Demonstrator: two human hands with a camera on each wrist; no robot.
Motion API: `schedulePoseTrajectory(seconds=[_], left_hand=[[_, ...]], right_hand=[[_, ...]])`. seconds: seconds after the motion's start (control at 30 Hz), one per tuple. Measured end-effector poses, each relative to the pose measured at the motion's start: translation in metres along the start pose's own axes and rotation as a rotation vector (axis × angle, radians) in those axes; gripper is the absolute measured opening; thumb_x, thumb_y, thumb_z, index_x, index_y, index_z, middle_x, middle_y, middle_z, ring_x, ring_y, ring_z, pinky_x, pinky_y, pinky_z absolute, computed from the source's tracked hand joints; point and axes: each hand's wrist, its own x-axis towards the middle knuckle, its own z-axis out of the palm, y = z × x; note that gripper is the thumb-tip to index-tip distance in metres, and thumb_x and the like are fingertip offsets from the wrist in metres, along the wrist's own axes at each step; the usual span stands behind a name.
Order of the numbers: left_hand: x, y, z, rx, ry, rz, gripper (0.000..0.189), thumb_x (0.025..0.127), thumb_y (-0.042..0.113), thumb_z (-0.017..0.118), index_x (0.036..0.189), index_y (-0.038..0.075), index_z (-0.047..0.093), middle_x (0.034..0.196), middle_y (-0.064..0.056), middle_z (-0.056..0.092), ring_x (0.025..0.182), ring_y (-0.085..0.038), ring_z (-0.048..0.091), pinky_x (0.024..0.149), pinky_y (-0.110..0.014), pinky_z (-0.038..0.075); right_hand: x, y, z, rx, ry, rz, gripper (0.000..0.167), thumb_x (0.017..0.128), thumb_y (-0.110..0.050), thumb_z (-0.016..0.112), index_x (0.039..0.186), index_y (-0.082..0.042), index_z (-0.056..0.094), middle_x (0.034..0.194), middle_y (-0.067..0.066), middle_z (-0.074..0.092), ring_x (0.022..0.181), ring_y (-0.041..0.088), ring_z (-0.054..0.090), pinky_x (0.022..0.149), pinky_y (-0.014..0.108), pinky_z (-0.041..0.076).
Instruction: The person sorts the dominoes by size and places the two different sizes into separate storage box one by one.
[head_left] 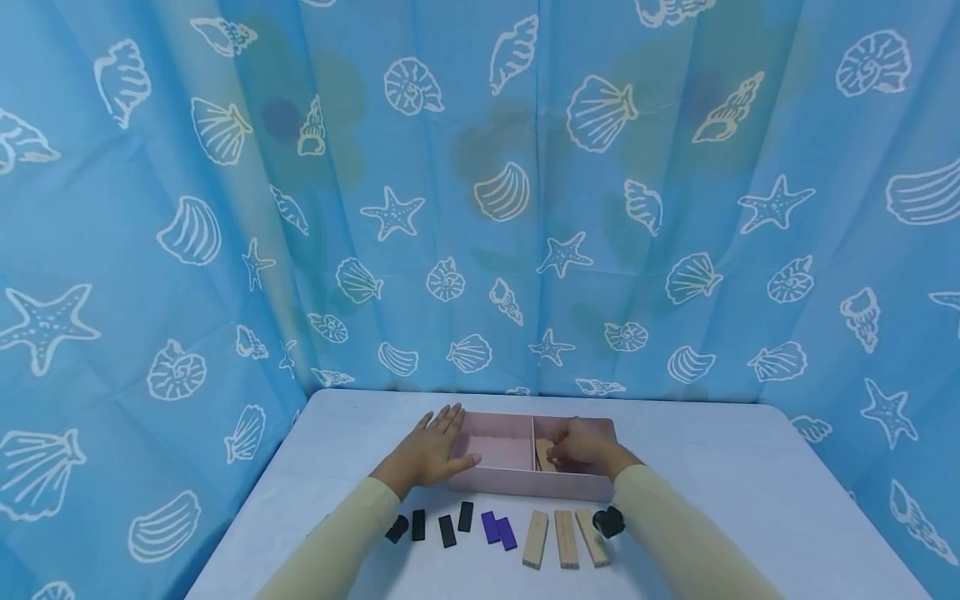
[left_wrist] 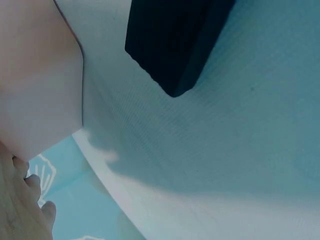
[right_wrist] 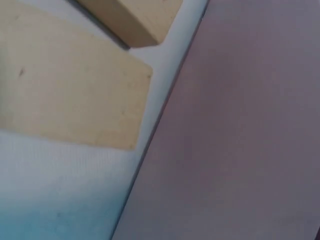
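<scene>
Left hand (head_left: 431, 450) rests on left end of pink box (head_left: 517, 482) — fingers straight. Right hand (head_left: 585, 445) pinches wooden block (head_left: 543, 452) inside right compartment — three wooden sticks (head_left: 567, 540) on table in front.

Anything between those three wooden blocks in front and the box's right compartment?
Yes: the pink box's near wall stands between the three wooden blocks and that compartment; the right hand is inside, by another wooden block.
</scene>
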Motion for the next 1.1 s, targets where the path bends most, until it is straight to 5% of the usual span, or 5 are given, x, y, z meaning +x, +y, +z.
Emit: schedulePoseTrajectory(seconds=[0.13, 0.47, 1.1], left_hand=[[-0.002, 0.0, 0.003, -0.023, -0.003, -0.004, 0.092, 0.092, 0.071, 0.034, 0.155, 0.006, 0.019, 0.161, -0.008, 0.015, 0.147, -0.028, 0.013, 0.116, -0.048, 0.012], [-0.008, 0.002, 0.014, -0.036, -0.004, 0.0, 0.093, 0.091, 0.073, 0.033, 0.155, 0.006, 0.019, 0.161, -0.008, 0.016, 0.147, -0.027, 0.013, 0.116, -0.049, 0.013], [-0.002, 0.002, 0.001, -0.041, 0.012, -0.019, 0.093, 0.091, 0.072, 0.035, 0.155, 0.006, 0.019, 0.161, -0.008, 0.017, 0.147, -0.027, 0.013, 0.116, -0.049, 0.013]], right_hand=[[0.0, 0.004, 0.007, -0.032, 0.017, -0.019, 0.007, 0.084, -0.011, 0.075, 0.083, -0.007, 0.07, 0.075, 0.007, 0.064, 0.068, 0.022, 0.062, 0.063, 0.029, 0.054], [0.001, 0.009, 0.026, 0.027, 0.022, -0.003, 0.009, 0.082, -0.006, 0.076, 0.081, -0.008, 0.068, 0.074, 0.008, 0.063, 0.066, 0.023, 0.062, 0.059, 0.03, 0.052], [0.004, -0.003, 0.02, 0.046, 0.044, -0.049, 0.009, 0.084, -0.004, 0.075, 0.081, -0.005, 0.066, 0.077, 0.008, 0.062, 0.067, 0.023, 0.062, 0.063, 0.03, 0.055]])
